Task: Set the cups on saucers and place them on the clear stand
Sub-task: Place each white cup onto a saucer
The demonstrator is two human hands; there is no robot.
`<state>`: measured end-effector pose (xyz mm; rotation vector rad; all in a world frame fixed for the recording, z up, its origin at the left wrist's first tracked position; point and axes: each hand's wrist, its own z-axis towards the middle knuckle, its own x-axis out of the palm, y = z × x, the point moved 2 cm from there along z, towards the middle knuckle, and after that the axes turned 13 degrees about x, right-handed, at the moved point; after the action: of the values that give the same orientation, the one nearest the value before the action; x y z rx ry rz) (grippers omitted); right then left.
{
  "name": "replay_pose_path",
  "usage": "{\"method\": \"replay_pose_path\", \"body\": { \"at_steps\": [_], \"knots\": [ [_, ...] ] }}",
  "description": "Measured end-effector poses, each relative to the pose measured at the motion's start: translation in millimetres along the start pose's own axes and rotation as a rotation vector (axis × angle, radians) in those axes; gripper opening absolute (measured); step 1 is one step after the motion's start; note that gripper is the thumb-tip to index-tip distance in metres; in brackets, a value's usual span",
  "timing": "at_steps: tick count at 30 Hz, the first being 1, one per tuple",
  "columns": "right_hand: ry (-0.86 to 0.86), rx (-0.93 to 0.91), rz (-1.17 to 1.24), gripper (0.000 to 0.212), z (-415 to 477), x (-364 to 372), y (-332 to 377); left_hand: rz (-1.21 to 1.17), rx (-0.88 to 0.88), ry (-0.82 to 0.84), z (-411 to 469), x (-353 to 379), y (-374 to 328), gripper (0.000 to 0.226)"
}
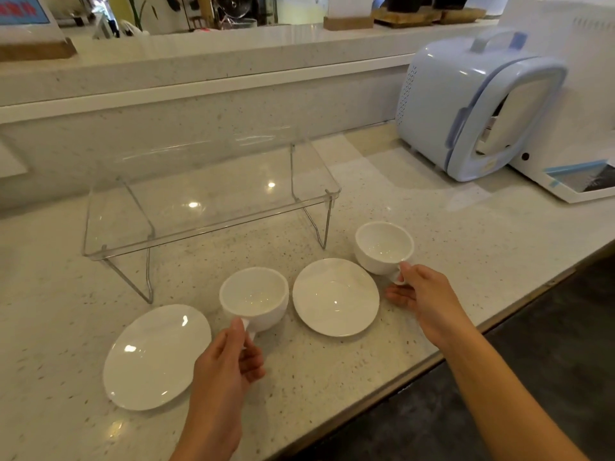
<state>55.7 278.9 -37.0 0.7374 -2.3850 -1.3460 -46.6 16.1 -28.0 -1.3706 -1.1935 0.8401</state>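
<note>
Two white cups and two white saucers sit on the speckled counter in front of a clear stand [213,207]. My left hand [229,361] pinches the handle of the left cup [254,296], which stands between the left saucer [156,357] and the right saucer [335,297]. My right hand [422,296] grips the handle of the right cup [382,246], just right of and behind the right saucer. Both saucers are bare. Nothing stands on the clear stand.
A pale blue appliance [472,104] with a handle stands at the back right, next to a white machine [572,94]. A raised ledge [199,61] runs behind the stand. The counter's front edge [432,357] slants across the lower right.
</note>
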Motion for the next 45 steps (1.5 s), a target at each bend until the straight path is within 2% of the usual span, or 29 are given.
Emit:
{"method": "replay_pose_path", "body": {
  "at_steps": [4, 17, 32, 39, 45],
  "knots": [
    [-0.046, -0.067, 0.02, 0.029, -8, -9, -5, -0.011, 0.053, -0.063, -1, -5, 2, 0.035],
    [0.126, -0.078, -0.012, 0.028, -49, 8, -10, -0.061, 0.247, -0.104, -6, -28, -24, 0.034],
    [0.163, -0.011, -0.129, 0.025, -56, 30, -25, -0.054, 0.216, -0.224, -11, -57, -21, 0.034],
    [0.228, 0.005, -0.359, 0.021, -55, 26, -9, -0.034, 0.203, -0.237, -10, -67, -20, 0.035],
    [0.216, -0.035, -0.443, 0.021, -51, 26, -5, -0.032, 0.178, -0.262, -12, -76, -18, 0.035]
  ]
}}
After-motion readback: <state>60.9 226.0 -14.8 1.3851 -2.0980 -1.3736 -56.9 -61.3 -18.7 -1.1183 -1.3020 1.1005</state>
